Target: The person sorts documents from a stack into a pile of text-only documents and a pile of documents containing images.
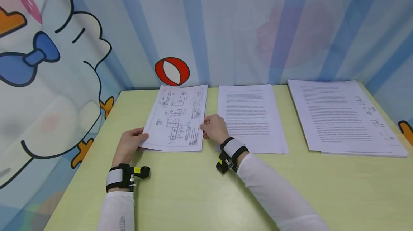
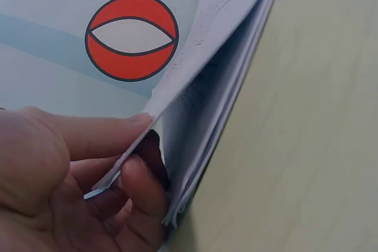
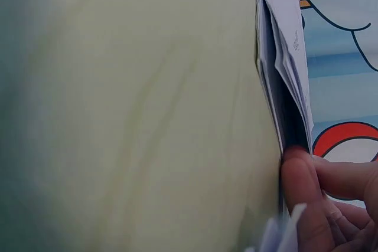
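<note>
A stack of printed paper with technical drawings (image 1: pixel 180 116) lies at the left of the table. My left hand (image 1: pixel 127 145) pinches the upper sheets at their lower left edge, thumb on top and fingers underneath. In the left wrist view, the lifted sheets (image 2: pixel 186 69) stand apart from those below, leaving a wedge-shaped gap. My right hand (image 1: pixel 215 128) grips the right edge of the same stack. From the right wrist, its fingers (image 3: pixel 301 184) show at the parted edge of the sheets (image 3: pixel 289 39), some sheets raised above the lower ones.
Beside my right hand lies a middle stack of text pages (image 1: pixel 246 116), its lower sheets slightly askew. A thicker stack with text and small drawings (image 1: pixel 342 120) sits at the right. A printed curtain (image 1: pixel 232 27) hangs behind the pale green table (image 1: pixel 180 195).
</note>
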Demonstrator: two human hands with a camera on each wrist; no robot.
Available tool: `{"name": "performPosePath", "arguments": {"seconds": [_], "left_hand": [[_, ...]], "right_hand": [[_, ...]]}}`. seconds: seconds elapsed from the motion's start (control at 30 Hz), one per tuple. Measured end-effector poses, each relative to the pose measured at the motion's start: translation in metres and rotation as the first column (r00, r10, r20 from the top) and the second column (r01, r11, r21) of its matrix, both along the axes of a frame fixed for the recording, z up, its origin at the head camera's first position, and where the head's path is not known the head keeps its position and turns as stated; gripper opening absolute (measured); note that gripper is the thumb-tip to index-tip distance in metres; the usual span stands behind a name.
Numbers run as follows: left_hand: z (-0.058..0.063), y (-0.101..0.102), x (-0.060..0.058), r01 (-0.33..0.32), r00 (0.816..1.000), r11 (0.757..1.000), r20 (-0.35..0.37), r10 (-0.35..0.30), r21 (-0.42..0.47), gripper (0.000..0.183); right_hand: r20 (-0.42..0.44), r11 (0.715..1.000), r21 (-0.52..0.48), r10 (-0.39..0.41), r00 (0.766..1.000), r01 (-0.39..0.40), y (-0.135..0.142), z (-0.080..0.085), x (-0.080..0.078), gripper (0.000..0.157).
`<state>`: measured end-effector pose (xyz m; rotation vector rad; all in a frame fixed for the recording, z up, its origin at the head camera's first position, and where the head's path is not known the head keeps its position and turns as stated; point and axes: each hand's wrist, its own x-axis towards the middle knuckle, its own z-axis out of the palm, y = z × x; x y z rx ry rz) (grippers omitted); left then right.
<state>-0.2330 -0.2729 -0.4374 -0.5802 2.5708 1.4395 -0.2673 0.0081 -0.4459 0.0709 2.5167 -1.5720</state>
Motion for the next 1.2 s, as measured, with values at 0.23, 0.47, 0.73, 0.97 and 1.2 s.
{"name": "performPosePath", "arguments": {"seconds": [0.23, 0.47, 0.73, 0.97, 1.2], "left_hand": [[-0.003, 0.001, 0.000, -0.010, 1.000, 0.999, -0.019, 0.009, -0.046, 0.050], [0.001, 0.006, 0.003, -0.030, 0.999, 0.996, -0.025, 0.028, -0.086, 0.049], [0.012, 0.020, 0.008, -0.055, 0.997, 0.976, -0.068, 0.042, -0.212, 0.052], [0.021, 0.050, -0.001, -0.057, 0.976, 0.962, -0.216, -0.003, -0.268, 0.042], [0.030, 0.094, -0.007, 0.051, 0.953, 0.969, -0.278, -0.119, -0.240, 0.035]], "right_hand": [[-0.020, 0.998, 0.055, 0.022, 1.000, -0.020, 0.004, 0.003, 0.000, 0.041], [-0.078, 0.994, 0.090, 0.066, 0.995, -0.059, 0.011, 0.004, 0.001, 0.038], [-0.086, 0.992, 0.066, 0.117, 0.989, -0.111, 0.028, 0.006, 0.004, 0.032], [-0.146, 0.989, 0.001, 0.149, 0.978, -0.150, 0.064, 0.014, 0.009, 0.034], [-0.235, 0.986, 0.056, 0.165, 0.958, -0.156, 0.104, 0.032, 0.014, 0.038]]}}
